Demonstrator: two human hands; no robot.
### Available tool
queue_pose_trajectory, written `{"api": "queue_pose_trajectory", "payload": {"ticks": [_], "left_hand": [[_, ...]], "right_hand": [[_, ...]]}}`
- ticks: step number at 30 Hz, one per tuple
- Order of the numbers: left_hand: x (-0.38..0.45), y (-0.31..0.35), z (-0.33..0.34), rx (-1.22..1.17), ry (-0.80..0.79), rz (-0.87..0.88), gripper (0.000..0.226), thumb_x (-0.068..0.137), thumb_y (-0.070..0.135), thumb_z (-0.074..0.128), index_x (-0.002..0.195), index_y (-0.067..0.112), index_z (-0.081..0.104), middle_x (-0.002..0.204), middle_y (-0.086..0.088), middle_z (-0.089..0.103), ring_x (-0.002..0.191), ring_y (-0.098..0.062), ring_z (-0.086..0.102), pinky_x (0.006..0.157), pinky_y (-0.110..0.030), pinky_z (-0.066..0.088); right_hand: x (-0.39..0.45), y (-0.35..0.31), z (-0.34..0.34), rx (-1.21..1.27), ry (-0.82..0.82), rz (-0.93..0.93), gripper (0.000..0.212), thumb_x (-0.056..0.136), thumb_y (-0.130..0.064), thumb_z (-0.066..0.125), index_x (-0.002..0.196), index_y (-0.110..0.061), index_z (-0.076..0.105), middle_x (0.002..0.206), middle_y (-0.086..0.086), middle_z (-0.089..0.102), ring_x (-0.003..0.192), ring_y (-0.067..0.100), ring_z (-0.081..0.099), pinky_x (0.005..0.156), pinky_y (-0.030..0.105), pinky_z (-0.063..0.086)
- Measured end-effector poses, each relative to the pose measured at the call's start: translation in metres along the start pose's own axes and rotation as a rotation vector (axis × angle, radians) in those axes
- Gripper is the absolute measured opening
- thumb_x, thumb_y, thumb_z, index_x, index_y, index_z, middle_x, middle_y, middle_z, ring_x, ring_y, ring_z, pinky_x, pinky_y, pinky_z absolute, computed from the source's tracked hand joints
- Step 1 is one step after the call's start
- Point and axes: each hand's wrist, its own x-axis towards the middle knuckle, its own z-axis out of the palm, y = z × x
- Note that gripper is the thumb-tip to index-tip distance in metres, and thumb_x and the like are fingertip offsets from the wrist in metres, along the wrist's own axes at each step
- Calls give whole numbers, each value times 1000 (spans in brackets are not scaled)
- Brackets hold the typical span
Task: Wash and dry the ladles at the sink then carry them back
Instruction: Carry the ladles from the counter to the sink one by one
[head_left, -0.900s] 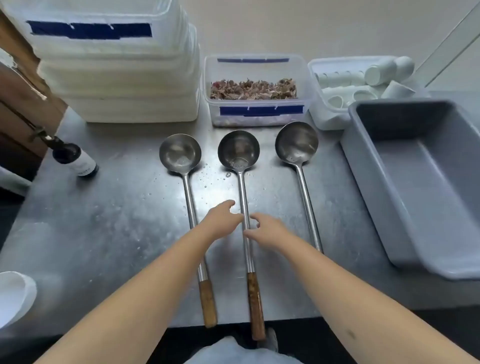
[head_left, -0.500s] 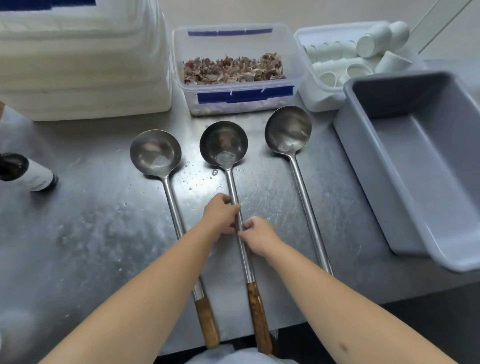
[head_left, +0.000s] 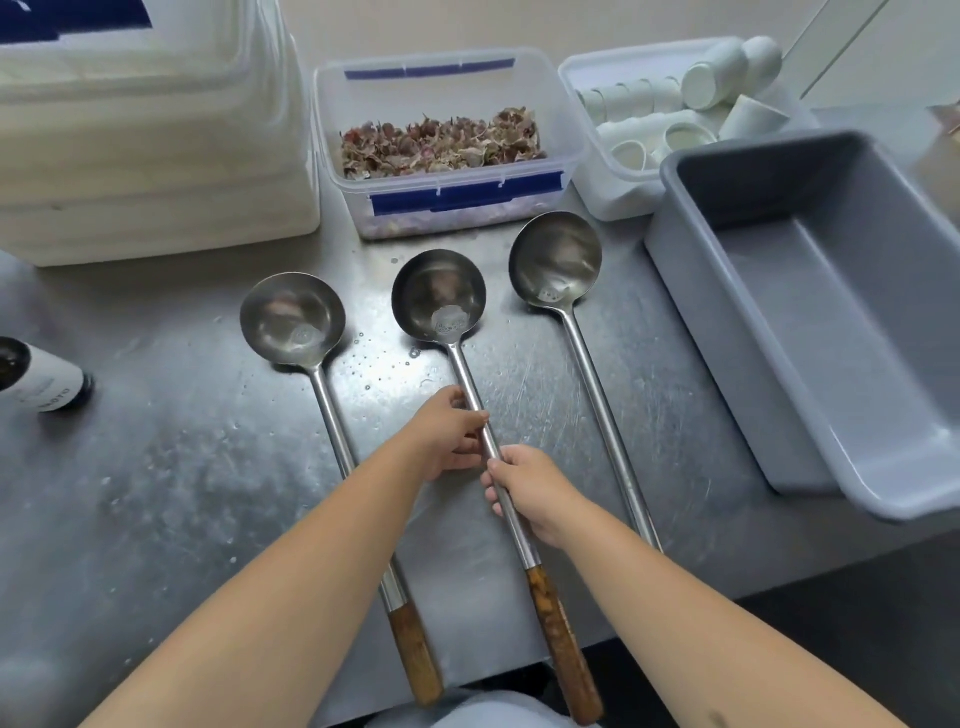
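Three long steel ladles with wooden grips lie side by side on the steel counter (head_left: 156, 493), bowls pointing away from me. The left ladle (head_left: 293, 318) passes under my left forearm. The middle ladle (head_left: 440, 297) has a little water in its bowl. My left hand (head_left: 445, 434) pinches its shaft about halfway along, and my right hand (head_left: 530, 486) grips the same shaft just below. The right ladle (head_left: 556, 260) lies untouched beside my right arm.
A grey plastic tub (head_left: 810, 306) stands at the right. At the back are a clear box of dried petals (head_left: 441, 145), a box of white cups (head_left: 670, 109) and stacked white containers (head_left: 145, 135). A dark bottle (head_left: 41, 376) lies at the left edge.
Both hands came down from hovering over the middle ladle and closed on its shaft. The camera has leaned in closer and shifted left.
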Motion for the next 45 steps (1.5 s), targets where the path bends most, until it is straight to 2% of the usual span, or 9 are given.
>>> {"api": "queue_pose_trajectory", "payload": {"ticks": [3, 5, 7, 11, 13, 19, 28, 34, 45], "left_hand": [[-2, -2, 6, -144, -10, -35, 24, 93, 0, 56, 114, 8, 49, 103, -14, 66, 86, -30, 67, 84, -51, 57], [-6, -3, 9, -225, -20, -50, 23, 94, -1, 53, 115, 5, 48, 102, -14, 67, 87, -32, 69, 80, -51, 58], [-8, -5, 12, -264, -29, -42, 23, 95, 0, 52, 117, 6, 46, 98, -12, 68, 87, -33, 69, 77, -51, 59], [-14, -13, 22, -271, -47, -43, 25, 96, 1, 51, 118, 9, 44, 93, -10, 67, 91, -34, 67, 90, -60, 52], [-21, -17, 30, -275, -51, -40, 24, 96, 0, 51, 117, 10, 43, 91, -9, 66, 92, -33, 64, 91, -59, 51], [-46, -23, 58, -238, -111, -20, 16, 97, 1, 50, 108, 10, 43, 93, -10, 63, 82, -30, 64, 82, -52, 56], [-97, -45, 128, -104, -255, -41, 11, 96, -1, 51, 100, 7, 44, 97, -14, 64, 64, -24, 68, 49, -32, 56], [-133, -79, 187, -44, -378, -97, 24, 95, -2, 52, 118, 2, 46, 102, -19, 63, 72, -30, 71, 56, -36, 58], [-225, -179, 299, 148, -534, -150, 12, 96, -2, 49, 107, 4, 48, 101, -17, 63, 89, -32, 68, 72, -46, 60]], "right_hand": [[-11, 3, -9, 52, -13, 34, 19, 102, -9, 42, 87, -11, 54, 76, 4, 56, 58, 9, 52, 51, 20, 43], [-20, 5, -15, 49, -20, 24, 18, 102, -7, 42, 90, -9, 54, 74, 3, 56, 56, 9, 51, 49, 19, 41], [-30, 7, -23, 23, -22, 26, 18, 101, -7, 42, 90, -9, 56, 75, 3, 57, 56, 9, 50, 49, 19, 41], [-53, 9, -34, -27, -15, 36, 21, 101, -11, 44, 86, -10, 58, 76, 3, 59, 57, 8, 52, 53, 20, 43], [-65, 9, -38, -28, -10, 50, 19, 102, -13, 45, 90, -9, 59, 76, 2, 60, 59, 8, 52, 55, 21, 44], [-101, 18, -59, -25, 28, 72, 23, 101, -20, 48, 103, -4, 65, 83, 4, 65, 64, 11, 57, 62, 25, 49], [-173, 55, -103, 77, 86, 61, 21, 100, -16, 50, 105, -7, 67, 91, 8, 69, 72, 15, 62, 66, 28, 53], [-239, 104, -126, 161, 170, 100, 20, 99, -18, 53, 105, -8, 69, 91, 8, 68, 75, 15, 62, 70, 28, 56], [-368, 244, -152, 252, 349, 121, 18, 98, -19, 53, 104, -11, 68, 101, 10, 71, 83, 15, 69, 73, 27, 57]]}}
